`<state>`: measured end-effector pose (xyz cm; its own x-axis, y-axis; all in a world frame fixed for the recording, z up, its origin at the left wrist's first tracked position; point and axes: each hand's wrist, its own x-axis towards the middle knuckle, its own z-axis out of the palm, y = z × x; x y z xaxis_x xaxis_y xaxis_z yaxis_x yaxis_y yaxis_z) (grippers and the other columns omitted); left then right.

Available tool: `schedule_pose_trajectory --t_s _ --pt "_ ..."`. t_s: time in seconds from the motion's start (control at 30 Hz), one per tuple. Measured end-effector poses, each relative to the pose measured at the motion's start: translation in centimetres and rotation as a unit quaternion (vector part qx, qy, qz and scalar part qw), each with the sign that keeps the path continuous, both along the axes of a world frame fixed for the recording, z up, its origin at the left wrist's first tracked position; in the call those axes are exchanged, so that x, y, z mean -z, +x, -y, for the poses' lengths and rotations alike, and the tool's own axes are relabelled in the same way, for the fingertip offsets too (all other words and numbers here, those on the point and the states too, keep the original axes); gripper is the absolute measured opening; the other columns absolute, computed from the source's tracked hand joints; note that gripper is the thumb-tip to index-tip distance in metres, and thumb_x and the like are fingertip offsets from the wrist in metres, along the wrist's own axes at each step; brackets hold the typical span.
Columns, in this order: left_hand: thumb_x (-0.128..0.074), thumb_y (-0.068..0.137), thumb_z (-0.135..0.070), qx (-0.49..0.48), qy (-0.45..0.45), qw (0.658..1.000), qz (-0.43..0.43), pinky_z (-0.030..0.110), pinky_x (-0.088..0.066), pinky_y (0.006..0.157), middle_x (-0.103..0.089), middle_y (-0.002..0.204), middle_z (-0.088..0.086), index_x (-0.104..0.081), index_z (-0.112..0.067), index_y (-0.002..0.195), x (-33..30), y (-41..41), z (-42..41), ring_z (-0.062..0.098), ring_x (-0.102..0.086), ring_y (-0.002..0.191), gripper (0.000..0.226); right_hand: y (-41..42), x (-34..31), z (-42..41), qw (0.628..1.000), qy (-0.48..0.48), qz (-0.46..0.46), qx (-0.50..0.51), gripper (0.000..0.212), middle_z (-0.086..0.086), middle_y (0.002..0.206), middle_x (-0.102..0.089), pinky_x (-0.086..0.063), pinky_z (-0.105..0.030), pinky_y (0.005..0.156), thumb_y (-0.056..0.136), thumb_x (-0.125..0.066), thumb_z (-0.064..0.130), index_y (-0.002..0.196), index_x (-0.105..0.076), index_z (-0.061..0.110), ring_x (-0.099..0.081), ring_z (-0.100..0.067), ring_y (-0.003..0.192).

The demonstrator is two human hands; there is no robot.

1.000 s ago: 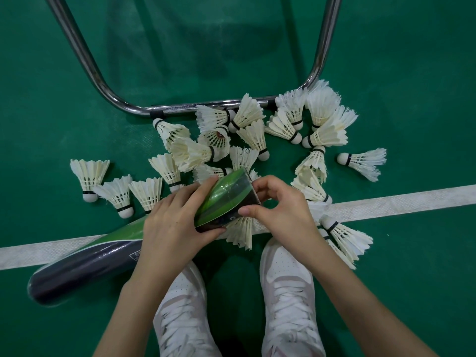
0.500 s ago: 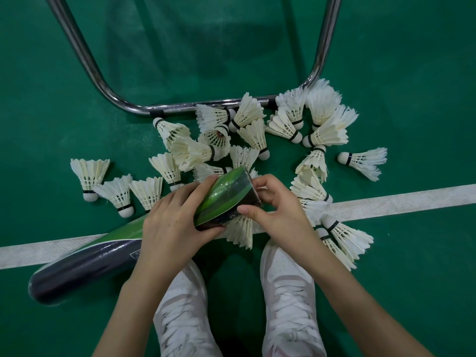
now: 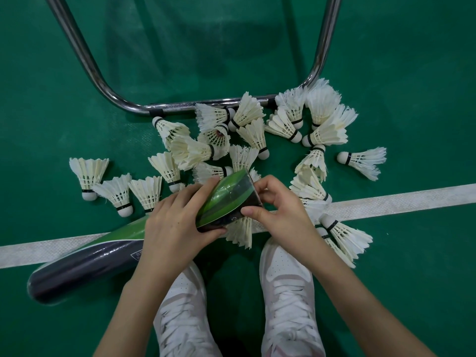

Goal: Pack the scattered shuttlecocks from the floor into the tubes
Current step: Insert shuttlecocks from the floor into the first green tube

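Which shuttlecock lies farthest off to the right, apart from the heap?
The lone shuttlecock on the green floor right of the pile, above the white line. It lies on its side, cork pointing left, touching none of the others.

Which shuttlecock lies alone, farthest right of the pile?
Follow the white floor line to the right, then look just above it, right of the main pile. The lone shuttlecock lies on its side, cork pointing left, feathers right, touching no other shuttlecock.
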<state>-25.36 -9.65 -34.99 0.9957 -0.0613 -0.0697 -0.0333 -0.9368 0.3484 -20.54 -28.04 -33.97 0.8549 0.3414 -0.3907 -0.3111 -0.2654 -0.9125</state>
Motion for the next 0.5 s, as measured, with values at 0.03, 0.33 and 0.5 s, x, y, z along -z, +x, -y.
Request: schedule_pose_trajectory --t_s 0.03,0.33,0.5 --pt "-0.080 0.057 -0.048 0.000 -0.001 1.000 -0.001 0.042 -0.050 0.074 -0.062 0.114 0.004 -0.041 -0.026 0.138 0.0 0.0 0.0 0.030 -0.062 0.097 0.092 0.0 0.0 0.0 1.000 0.003 -0.003 0.000 0.024 0.013 0.078 -0.070 -0.048 -0.019 0.078 0.081 -0.068 0.008 0.083 -0.052 0.025 -0.065 -0.003 0.083" --pt "-0.077 0.059 -0.050 -0.010 -0.011 1.000 0.003 0.040 -0.050 0.074 -0.062 0.117 0.003 -0.039 -0.028 0.137 0.1 0.3 -0.2 0.028 -0.062 0.098 0.090 0.8 0.0 0.7 0.999 0.029 0.014 -0.008 0.024 0.010 0.085 -0.068 -0.049 -0.023 0.082 0.079 -0.069 0.006 0.086 -0.057 0.026 -0.063 -0.005 0.087" --pt "-0.074 0.060 -0.053 -0.016 -0.008 1.000 -0.001 0.039 -0.049 0.074 -0.061 0.118 0.003 -0.042 -0.026 0.138 0.0 0.3 -0.4 0.028 -0.061 0.098 0.088 1.5 0.0 2.1 0.998 0.038 0.033 0.032 0.018 0.006 0.088 -0.068 -0.050 -0.018 0.080 0.081 -0.067 0.007 0.089 -0.059 0.020 -0.064 -0.006 0.086"
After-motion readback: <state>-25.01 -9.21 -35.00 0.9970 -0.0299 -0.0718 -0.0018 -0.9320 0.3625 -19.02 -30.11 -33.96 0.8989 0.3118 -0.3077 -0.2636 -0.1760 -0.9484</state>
